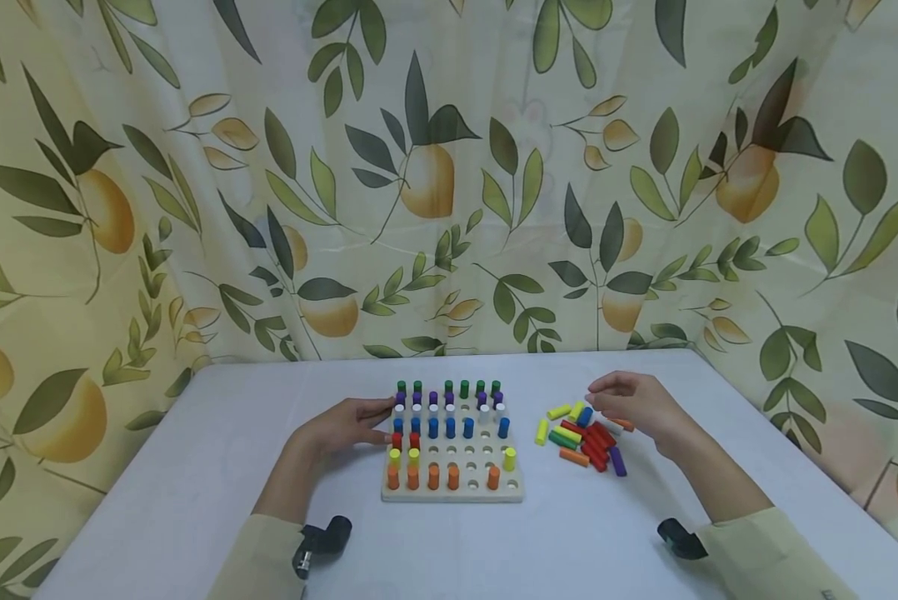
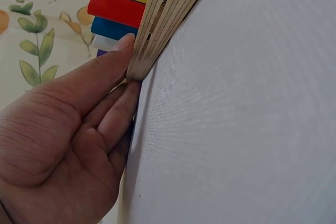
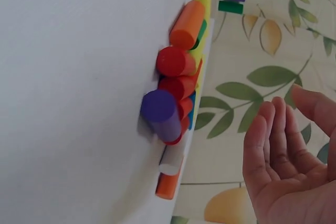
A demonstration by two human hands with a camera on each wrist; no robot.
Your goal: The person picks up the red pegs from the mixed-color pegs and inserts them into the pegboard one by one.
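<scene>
A pale wooden pegboard (image 1: 452,495) carries upright coloured pegs in rows: green, purple, white, blue, red, yellow and orange. My left hand (image 1: 349,423) holds its left edge, the thumb by the blue and red pegs and the fingers farther along the side; the left wrist view shows this hand (image 2: 79,124) against the layered wood edge. Over the far right side of a heap of loose pegs, my right hand (image 1: 639,408) hovers with bent fingers. Nothing shows between the fingers of that hand (image 3: 286,156) in the right wrist view.
The loose pegs include a purple peg (image 1: 617,461), an orange peg (image 1: 574,457), a green peg (image 1: 563,440) and several red and yellow ones. They lie right of the board on a white-covered table (image 1: 269,542). A leaf-and-fruit patterned curtain (image 1: 494,275) hangs behind.
</scene>
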